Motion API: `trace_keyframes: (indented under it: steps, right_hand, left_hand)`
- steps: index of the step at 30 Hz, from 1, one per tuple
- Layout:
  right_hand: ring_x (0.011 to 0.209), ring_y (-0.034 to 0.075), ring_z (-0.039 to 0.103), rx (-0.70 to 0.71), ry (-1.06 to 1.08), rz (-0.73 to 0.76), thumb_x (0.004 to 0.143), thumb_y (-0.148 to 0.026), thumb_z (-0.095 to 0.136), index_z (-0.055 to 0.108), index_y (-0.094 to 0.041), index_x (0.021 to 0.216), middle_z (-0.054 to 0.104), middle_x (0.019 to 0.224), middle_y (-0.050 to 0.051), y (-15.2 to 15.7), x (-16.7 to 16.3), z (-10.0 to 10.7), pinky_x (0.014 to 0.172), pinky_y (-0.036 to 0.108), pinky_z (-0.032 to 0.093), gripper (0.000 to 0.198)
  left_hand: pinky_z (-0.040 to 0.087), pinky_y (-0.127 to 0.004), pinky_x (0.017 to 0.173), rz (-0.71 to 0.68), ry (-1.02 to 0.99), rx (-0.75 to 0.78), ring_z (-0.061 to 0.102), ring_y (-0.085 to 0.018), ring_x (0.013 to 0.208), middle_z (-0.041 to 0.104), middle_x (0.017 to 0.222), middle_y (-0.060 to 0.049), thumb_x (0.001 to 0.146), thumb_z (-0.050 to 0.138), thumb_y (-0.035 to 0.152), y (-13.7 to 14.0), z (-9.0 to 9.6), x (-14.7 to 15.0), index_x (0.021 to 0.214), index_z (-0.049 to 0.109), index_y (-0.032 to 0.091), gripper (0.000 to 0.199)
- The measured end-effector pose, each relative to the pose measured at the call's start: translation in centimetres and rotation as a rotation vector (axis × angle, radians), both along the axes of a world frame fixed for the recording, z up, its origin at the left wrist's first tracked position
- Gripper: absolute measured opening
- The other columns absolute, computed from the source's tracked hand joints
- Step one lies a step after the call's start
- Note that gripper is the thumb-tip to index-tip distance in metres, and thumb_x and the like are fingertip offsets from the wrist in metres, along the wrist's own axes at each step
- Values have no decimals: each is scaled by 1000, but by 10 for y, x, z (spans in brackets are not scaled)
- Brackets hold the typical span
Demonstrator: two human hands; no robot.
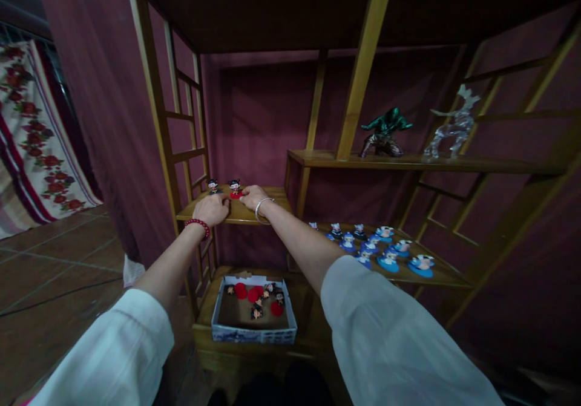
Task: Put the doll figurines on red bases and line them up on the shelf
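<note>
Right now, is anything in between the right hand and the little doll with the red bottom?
Nothing visible is. The right hand has its fingertips right at the red base of the doll. The other doll stands on the opposite side.

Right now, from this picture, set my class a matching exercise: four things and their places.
Things
1. Upright red-based figurine
2. Open box
3. Clear antlered figure
4. Blue-based figurines

Places
A. On the upper right shelf
B. Between the left hand and right hand
C. On the lower right shelf
D. Below the left shelf

Pairs: 1-B; 2-D; 3-A; 4-C
</note>
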State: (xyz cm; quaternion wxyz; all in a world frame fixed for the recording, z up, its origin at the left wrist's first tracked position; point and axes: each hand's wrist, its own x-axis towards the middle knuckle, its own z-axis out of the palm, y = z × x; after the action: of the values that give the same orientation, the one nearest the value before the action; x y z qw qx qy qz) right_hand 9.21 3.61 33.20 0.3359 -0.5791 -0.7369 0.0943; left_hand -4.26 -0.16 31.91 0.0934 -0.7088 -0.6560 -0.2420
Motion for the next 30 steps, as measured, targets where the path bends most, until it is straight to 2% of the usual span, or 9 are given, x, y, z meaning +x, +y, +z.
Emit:
trace_keyframes:
  steps: [3,8,12,16,21,25,30]
  right_hand:
    - [67,12,57,20,25,-5,65,-25,57,68,-17,80,66,74,4,-10,0,0,57,19,38,21]
    - [67,11,57,22,111,3,67,-22,55,68,-17,83,66,75,3,-32,-1,-2,56,18,38,21]
    - [70,11,57,39,149,74,69,-19,51,68,-15,81,66,77,2,-51,-1,-4,61,18,39,20]
    - [72,12,56,144,102,194,73,-20,48,67,-15,82,65,77,2,-69,3,-12,66,21,41,22]
    - [83,12,54,320,91,295,77,-17,41,64,-15,89,63,88,3,-94,9,-32,79,23,39,26]
    - [90,12,51,344,39,323,80,-15,36,61,-14,91,59,93,3,-112,14,-56,84,23,35,28]
    - [90,12,51,261,-35,285,81,-15,35,60,-15,91,58,96,4,-115,19,-98,82,21,35,27]
  left_hand:
    - [43,-32,69,1,-86,72,59,-24,83,66,89,-8,77,35,33,-10,-2,2,97,61,27,34]
    - [43,-30,69,-20,-212,137,59,-22,82,66,86,-6,76,36,30,-27,-6,10,94,63,26,33]
    - [42,-27,71,-108,-304,205,59,-19,81,66,87,-4,75,37,26,-41,-13,16,92,64,23,32]
    - [41,-27,70,-159,-344,309,57,-18,76,65,83,-4,75,38,24,-54,-21,20,88,64,19,30]
    - [39,-28,76,-162,-350,432,54,-17,79,62,81,-5,74,37,21,-71,-39,27,81,62,16,26]
    - [38,-28,77,-150,-325,385,53,-17,81,61,81,-5,76,35,20,-82,-65,34,82,59,16,26]
    - [38,-25,76,-135,-347,170,54,-16,83,61,88,-4,78,32,20,-87,-106,41,88,58,17,28]
